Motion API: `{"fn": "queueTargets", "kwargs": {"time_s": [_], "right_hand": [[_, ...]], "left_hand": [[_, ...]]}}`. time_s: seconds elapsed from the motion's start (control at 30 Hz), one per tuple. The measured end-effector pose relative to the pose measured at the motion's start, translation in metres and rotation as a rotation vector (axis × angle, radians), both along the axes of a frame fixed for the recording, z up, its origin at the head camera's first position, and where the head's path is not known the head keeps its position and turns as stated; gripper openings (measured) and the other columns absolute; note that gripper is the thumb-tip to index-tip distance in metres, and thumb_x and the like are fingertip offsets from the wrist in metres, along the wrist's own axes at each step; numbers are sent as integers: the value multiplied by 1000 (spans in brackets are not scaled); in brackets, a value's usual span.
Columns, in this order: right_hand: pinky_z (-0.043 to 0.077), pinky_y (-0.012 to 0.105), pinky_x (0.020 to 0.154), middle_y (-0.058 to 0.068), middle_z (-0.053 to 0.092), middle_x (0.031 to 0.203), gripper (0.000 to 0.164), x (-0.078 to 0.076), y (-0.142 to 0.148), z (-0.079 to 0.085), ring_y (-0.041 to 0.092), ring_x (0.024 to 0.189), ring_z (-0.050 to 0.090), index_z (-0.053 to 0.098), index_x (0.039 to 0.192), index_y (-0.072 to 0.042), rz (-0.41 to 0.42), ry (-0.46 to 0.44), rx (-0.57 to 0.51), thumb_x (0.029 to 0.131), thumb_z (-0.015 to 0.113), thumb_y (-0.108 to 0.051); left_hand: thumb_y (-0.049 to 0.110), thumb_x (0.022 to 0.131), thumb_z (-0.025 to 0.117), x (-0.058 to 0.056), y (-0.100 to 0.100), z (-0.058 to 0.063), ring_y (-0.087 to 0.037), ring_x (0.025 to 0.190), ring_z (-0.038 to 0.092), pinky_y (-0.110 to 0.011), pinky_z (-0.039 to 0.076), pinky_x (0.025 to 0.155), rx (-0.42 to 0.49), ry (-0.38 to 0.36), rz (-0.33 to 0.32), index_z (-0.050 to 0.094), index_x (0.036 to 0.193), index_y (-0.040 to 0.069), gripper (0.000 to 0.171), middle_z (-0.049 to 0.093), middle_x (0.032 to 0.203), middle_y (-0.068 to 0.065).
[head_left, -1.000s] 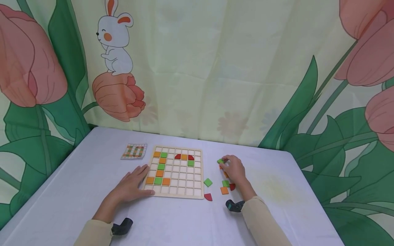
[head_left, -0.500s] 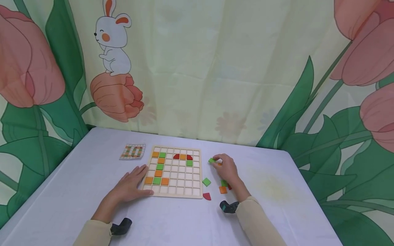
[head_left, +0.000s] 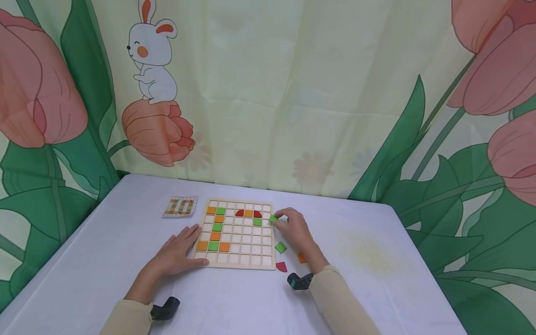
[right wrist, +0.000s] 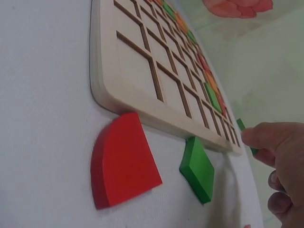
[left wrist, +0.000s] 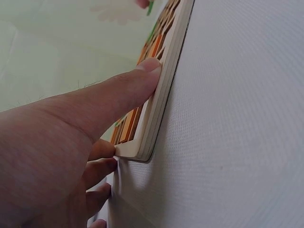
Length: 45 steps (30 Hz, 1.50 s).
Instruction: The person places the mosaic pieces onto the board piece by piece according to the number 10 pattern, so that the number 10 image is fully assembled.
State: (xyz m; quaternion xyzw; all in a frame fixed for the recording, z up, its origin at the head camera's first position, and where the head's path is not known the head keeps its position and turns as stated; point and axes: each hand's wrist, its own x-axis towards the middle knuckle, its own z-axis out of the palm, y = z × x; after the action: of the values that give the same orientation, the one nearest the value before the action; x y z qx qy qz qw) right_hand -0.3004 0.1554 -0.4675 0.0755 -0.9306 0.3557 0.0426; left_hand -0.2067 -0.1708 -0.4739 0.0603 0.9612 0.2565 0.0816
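Since the earlier frame, a green tile (head_left: pixel 273 218) is carried leftwards to the right edge of the board (head_left: pixel 247 239), near its far right corner. It is pinched in the right hand (head_left: pixel 294 228); the left hand (head_left: pixel 177 253), well apart, is rested straight-fingered along the left edge. From the right wrist the tile is seen edge-on, its long axis slanted.

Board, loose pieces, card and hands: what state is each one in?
Board: flat on the table, partly filled.
Left hand: spread, thumb on the board's rim.
Held green tile: raised by the board's right edge.
Right hand: pinching that tile.
Loose green tile: lying beside the board.
Red quarter-round: lying beside the board.
Loose orange tile: partly hidden.
Card: lying printed side up.
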Motion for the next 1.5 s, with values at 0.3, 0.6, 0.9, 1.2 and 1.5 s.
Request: {"fn": "queueTargets", "kwargs": {"time_s": [0.3, 0.6, 0.9, 1.2, 1.5], "right_hand": [[54, 40, 90, 2, 66, 116, 17, -1, -25, 2, 21, 102, 59, 73, 103, -17, 80, 11, 15, 87, 71, -21], [54, 40, 89, 3, 68, 116, 13, 0, -48, 3, 23, 106, 62, 74, 99, -13, 188, 53, 3, 87, 71, -18], [51, 40, 96, 2, 68, 115, 14, -2, -68, -2, 20, 112, 60, 74, 99, -13, 235, 33, -14, 87, 72, -19], [50, 40, 100, 2, 70, 114, 14, -4, -75, -10, 21, 115, 61, 75, 98, -13, 251, 58, 33, 86, 72, -18], [53, 38, 95, 0, 71, 112, 12, -8, -80, -9, 20, 111, 64, 76, 97, -15, 277, 119, 134, 86, 71, -18]], "left_hand": [[57, 73, 75, 0, 0, -1, -41, 149, 12, -63, 9, 119, -4, 3, 3, 26, 153, 6, 106, 21, 160, -18], [58, 73, 75, -1, 1, -2, -41, 149, 12, -62, 9, 119, -2, 10, 6, 26, 153, 6, 107, 21, 160, -18], [57, 73, 75, -1, -1, -2, -41, 149, 13, -62, 9, 119, 13, 17, 7, 27, 152, 6, 106, 22, 160, -18], [60, 72, 75, -2, 2, -5, -39, 149, 12, -62, 9, 119, 3, 7, 8, 27, 153, 8, 107, 22, 161, -15], [59, 72, 75, 0, 2, 0, -40, 149, 12, -62, 9, 120, 3, -3, 13, 28, 153, 8, 107, 22, 161, -16]]}}
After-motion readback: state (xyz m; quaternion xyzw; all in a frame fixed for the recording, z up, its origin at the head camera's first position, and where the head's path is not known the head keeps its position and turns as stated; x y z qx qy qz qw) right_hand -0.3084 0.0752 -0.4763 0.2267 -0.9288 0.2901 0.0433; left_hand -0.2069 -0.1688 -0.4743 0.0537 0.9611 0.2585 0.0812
